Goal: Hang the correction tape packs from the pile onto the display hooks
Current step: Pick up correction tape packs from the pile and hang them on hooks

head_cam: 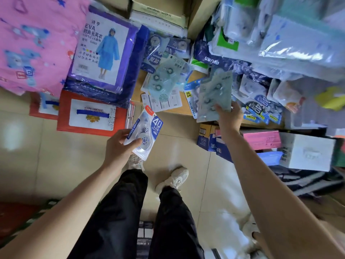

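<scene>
Left hand point(119, 144) grips a blue "40" pack point(144, 132) at frame centre; right hand point(228, 116) pinches a pale teal pack point(214, 96) right of centre, above the pile point(164, 81).

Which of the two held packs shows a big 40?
The white-and-blue pack in the left hand; the pale teal pack in the right hand shows round reels and no such number.
</scene>
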Available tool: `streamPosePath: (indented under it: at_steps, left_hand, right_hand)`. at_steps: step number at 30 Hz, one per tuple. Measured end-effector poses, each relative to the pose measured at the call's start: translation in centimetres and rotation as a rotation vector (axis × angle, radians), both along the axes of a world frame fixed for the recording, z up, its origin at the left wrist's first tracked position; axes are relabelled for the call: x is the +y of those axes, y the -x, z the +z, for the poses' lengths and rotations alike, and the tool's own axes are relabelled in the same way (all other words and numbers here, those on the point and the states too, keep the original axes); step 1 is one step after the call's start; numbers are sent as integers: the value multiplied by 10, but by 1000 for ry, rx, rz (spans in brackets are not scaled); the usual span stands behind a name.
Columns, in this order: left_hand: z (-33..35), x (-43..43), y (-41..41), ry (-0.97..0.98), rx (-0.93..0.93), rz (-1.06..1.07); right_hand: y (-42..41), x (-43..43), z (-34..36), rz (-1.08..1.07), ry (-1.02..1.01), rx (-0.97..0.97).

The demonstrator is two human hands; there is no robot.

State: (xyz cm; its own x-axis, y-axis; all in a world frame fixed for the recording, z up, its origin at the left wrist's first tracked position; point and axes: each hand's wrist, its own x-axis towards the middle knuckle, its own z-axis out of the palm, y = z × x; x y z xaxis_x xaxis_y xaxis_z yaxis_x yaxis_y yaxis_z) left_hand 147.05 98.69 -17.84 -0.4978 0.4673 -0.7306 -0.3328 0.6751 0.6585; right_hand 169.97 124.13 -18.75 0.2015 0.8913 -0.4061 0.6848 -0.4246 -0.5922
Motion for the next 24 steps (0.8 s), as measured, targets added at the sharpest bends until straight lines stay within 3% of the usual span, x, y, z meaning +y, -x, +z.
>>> streamPosePath:
  at_steps: [5,12,24]
  left_hand:
    - [56,30,-25,-77,121,-170]
    - [173,95,-85,-237,233,-326]
    - [343,163,-269,-608,350,-467]
  right_hand:
    - [-69,-52,60,54,93,-11]
    - [-160,-79,177,70,15,50]
    - [-307,-50,367,12,-408,174]
